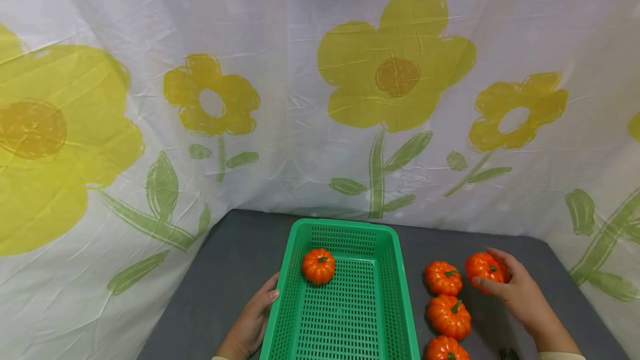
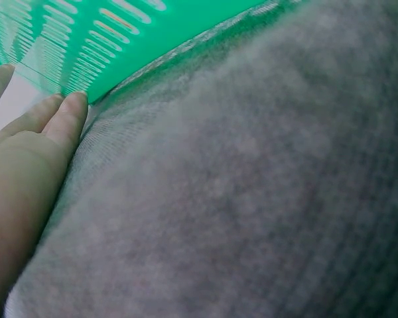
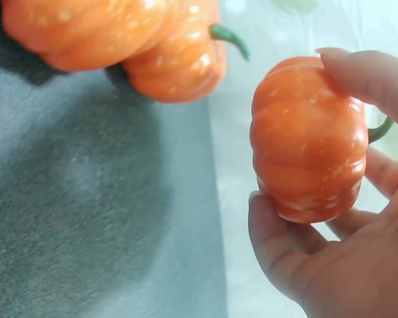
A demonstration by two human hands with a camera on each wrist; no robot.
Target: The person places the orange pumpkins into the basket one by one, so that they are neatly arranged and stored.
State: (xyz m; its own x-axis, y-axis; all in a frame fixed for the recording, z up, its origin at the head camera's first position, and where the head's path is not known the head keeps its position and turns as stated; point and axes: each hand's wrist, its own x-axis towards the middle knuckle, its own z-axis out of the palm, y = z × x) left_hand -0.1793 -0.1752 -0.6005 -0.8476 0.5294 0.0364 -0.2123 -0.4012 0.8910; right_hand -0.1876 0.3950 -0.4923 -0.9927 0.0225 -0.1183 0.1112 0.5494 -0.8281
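In the head view, my right hand (image 1: 520, 290) holds a small orange pumpkin (image 1: 482, 271) with a green stem, to the right of the other pumpkins. The right wrist view shows this pumpkin (image 3: 308, 139) between thumb and fingers, its stem toward the palm. My left hand (image 1: 254, 315) is at the left side of a green plastic basket (image 1: 407, 307). Seen from the left wrist, its straight fingers (image 2: 66, 119) touch the slotted outer wall (image 2: 113, 50). Inside the basket, near its far left corner, sits one pumpkin (image 1: 318, 266).
Right of the basket, several pumpkins stand in a column on the grey table (image 1: 225, 249): a far one (image 1: 443, 278), a middle one (image 1: 449, 317) and a near one (image 1: 446, 349). A dark object (image 1: 509, 354) shows at the bottom edge. Behind hangs a flower-printed curtain (image 1: 295, 126).
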